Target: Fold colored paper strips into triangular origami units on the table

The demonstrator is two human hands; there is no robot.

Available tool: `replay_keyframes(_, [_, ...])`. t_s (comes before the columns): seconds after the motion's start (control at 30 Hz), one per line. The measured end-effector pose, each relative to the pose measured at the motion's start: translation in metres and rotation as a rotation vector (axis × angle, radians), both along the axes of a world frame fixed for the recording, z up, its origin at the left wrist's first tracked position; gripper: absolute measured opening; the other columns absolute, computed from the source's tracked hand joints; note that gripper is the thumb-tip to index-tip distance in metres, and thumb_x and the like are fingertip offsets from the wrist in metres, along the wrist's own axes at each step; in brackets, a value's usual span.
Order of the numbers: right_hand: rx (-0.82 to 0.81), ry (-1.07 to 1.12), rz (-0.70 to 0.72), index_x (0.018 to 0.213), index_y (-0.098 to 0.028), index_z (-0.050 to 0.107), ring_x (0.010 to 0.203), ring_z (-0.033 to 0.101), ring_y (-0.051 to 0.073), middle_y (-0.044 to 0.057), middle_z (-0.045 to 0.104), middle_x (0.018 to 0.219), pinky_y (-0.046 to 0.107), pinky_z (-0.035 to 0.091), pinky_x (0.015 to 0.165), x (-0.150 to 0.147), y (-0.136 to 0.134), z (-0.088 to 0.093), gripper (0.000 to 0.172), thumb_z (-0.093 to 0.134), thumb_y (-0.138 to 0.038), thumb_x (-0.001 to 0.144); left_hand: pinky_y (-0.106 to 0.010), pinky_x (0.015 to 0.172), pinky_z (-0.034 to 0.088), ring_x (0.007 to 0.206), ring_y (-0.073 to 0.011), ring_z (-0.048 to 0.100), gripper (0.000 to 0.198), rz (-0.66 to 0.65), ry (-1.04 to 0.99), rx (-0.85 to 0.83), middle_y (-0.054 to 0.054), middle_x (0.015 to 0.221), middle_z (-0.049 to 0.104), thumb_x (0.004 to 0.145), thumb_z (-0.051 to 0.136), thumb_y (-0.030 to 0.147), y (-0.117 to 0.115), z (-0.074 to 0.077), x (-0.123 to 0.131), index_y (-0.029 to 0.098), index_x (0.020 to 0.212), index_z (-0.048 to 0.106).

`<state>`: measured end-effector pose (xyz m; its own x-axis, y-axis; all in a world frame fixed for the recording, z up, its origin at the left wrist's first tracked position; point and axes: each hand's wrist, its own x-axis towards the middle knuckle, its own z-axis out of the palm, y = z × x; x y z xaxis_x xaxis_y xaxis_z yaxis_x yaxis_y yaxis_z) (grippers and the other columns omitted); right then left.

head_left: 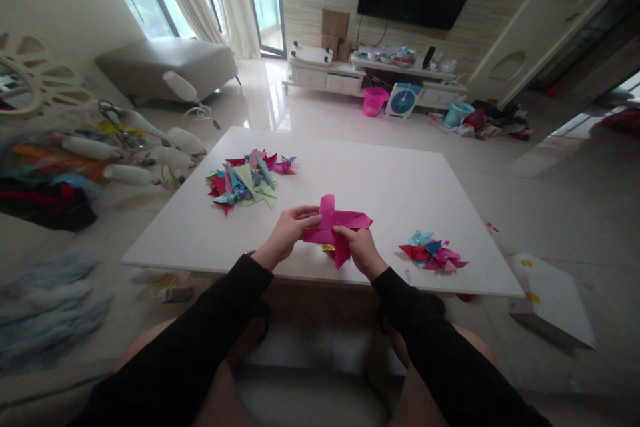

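Between my two hands, above the front edge of the white table (350,173), is a pink folded paper (327,217) with arms sticking out in a cross shape. My left hand (290,230) pinches its left side, thumb and fingers closed on it. On the right side, my right hand (363,247) grips it with the thumb on top. A small yellow bit of paper (327,248) shows just below the pink one; whether it is held or lies on the table I cannot tell.
A pile of colourful folded papers (245,180) lies on the table's left. A smaller pile of folded paper pieces (433,253) sits at the right front. A white box (550,300) stands on the floor at right. Lamp shades (130,175) crowd the left edge.
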<state>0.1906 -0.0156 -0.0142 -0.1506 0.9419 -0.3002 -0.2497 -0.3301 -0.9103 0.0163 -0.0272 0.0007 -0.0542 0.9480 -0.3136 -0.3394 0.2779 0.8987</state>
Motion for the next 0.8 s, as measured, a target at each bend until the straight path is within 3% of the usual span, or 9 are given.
replay_keyframes(0.1, [0.000, -0.021, 0.046, 0.092, -0.015, 0.069, 0.064, 0.068, 0.022, 0.004, 0.074, 0.078, 0.033, 0.058, 0.054, -0.001, -0.002, 0.000, 0.037, 0.082, -0.028, 0.061, -0.023, 0.053, 0.051, 0.073, -0.0201, 0.071, 0.049, -0.139, 0.079, -0.044, -0.014, 0.097, 0.076, 0.062, 0.090, 0.035, 0.004, 0.006, -0.014, 0.013, 0.103, 0.075])
replay_keyframes(0.3, [0.084, -0.079, 0.119, 0.088, -0.015, 0.070, 0.072, 0.068, 0.020, 0.003, 0.074, 0.076, 0.032, 0.058, 0.067, -0.002, -0.002, 0.001, 0.028, 0.079, -0.025, 0.063, -0.017, 0.048, 0.044, 0.071, -0.0172, 0.069, 0.044, -0.292, 0.091, -0.045, -0.010, 0.093, 0.073, 0.069, 0.086, 0.040, 0.005, 0.010, -0.028, 0.018, 0.104, 0.072])
replay_keyframes(0.67, [0.088, -0.066, 0.166, 0.090, -0.016, 0.071, 0.074, 0.068, 0.021, 0.003, 0.074, 0.079, 0.032, 0.056, 0.069, -0.004, -0.004, 0.007, 0.028, 0.078, -0.023, 0.064, -0.020, 0.047, 0.046, 0.074, -0.0188, 0.067, 0.043, -0.295, 0.168, 0.003, -0.011, 0.093, 0.070, 0.073, 0.081, 0.046, 0.004, 0.012, -0.026, 0.016, 0.102, 0.071])
replay_keyframes(0.73, [0.093, -0.069, 0.171, 0.090, -0.016, 0.071, 0.074, 0.068, 0.021, 0.004, 0.075, 0.080, 0.032, 0.056, 0.068, -0.004, -0.003, 0.007, 0.027, 0.077, -0.023, 0.064, -0.023, 0.052, 0.050, 0.076, -0.0198, 0.067, 0.043, -0.304, 0.184, 0.004, -0.011, 0.095, 0.070, 0.074, 0.080, 0.047, 0.006, 0.011, -0.028, 0.017, 0.102, 0.070])
replay_keyframes(0.8, [0.103, -0.091, 0.174, 0.089, -0.016, 0.071, 0.073, 0.067, 0.021, 0.004, 0.075, 0.081, 0.031, 0.055, 0.067, -0.003, -0.003, 0.006, 0.026, 0.077, -0.024, 0.065, -0.029, 0.061, 0.055, 0.082, -0.0217, 0.068, 0.045, -0.229, 0.258, 0.038, -0.012, 0.101, 0.070, 0.071, 0.082, 0.045, 0.009, 0.008, -0.031, 0.018, 0.105, 0.070])
